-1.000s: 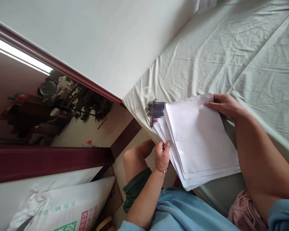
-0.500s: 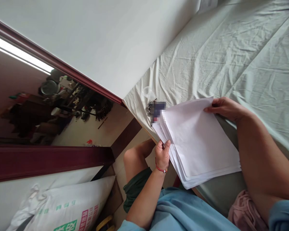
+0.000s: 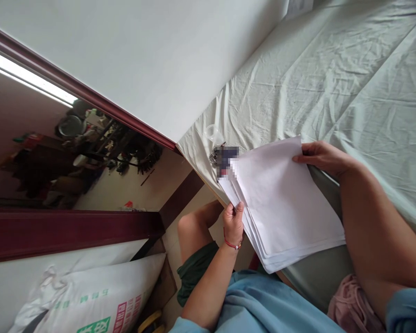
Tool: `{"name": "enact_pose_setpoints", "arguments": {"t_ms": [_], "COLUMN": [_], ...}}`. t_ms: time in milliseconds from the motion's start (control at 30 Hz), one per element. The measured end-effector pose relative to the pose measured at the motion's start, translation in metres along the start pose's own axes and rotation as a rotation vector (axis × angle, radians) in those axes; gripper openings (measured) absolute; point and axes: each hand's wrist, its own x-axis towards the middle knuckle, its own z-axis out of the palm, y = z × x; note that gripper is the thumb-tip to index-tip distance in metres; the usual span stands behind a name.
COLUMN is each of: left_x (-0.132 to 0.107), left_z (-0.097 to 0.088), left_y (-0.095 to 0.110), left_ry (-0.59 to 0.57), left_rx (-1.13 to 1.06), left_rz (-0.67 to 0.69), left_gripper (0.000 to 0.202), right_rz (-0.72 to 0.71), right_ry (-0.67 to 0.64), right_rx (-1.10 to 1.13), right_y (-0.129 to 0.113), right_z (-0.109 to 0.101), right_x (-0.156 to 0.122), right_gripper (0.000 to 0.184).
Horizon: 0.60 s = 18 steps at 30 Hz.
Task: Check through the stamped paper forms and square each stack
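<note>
Several white paper sheets (image 3: 284, 199) form a loose, slightly fanned stack above the cloth-covered surface's near edge. My left hand (image 3: 233, 221) grips the stack's left edge, thumb on top and fingers curled beneath; a red bracelet circles that wrist. At the upper right corner, my right hand (image 3: 317, 155) pinches the top sheet between thumb and fingers, the fingertips partly hidden behind the paper. Just past the stack's far left corner lie a bunch of keys (image 3: 214, 156) and a dark blurred-out object (image 3: 229, 156).
A wrinkled pale cloth (image 3: 319, 83) covers the surface, with a clear round lid (image 3: 212, 132) near the white wall (image 3: 152, 55). A pink cloth (image 3: 353, 305) lies at lower right. Down left stand a white printed sack (image 3: 100, 296) and a dark red frame (image 3: 72, 233) beside a doorway.
The top sheet's upper right corner has shifted slightly to the left, and my right hand has moved a little with it. My left hand stays in place.
</note>
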Motion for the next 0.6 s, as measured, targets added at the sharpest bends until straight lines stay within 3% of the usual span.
{"name": "enact_pose_setpoints", "arguments": {"t_ms": [233,433,600], "left_x": [-0.002,-0.001,-0.002], "left_z": [-0.002,-0.003,-0.002], "left_y": [0.001,-0.004,-0.003], "left_ry": [-0.043,-0.051,-0.083], "left_rx": [-0.065,-0.130,-0.191], "left_rz": [-0.022,-0.108,-0.170], "left_gripper": [0.042,0.055,0.065], "right_rz": [-0.200,-0.011,0.008], "right_ry": [0.214,0.486,0.545], "right_rx": [0.197,0.339,0.398], "right_y": [0.002,-0.011,-0.015], "right_z": [0.002,0.001,-0.003], "right_x": [0.005,0.005,0.002], "right_gripper": [0.037,0.029,0.032]}}
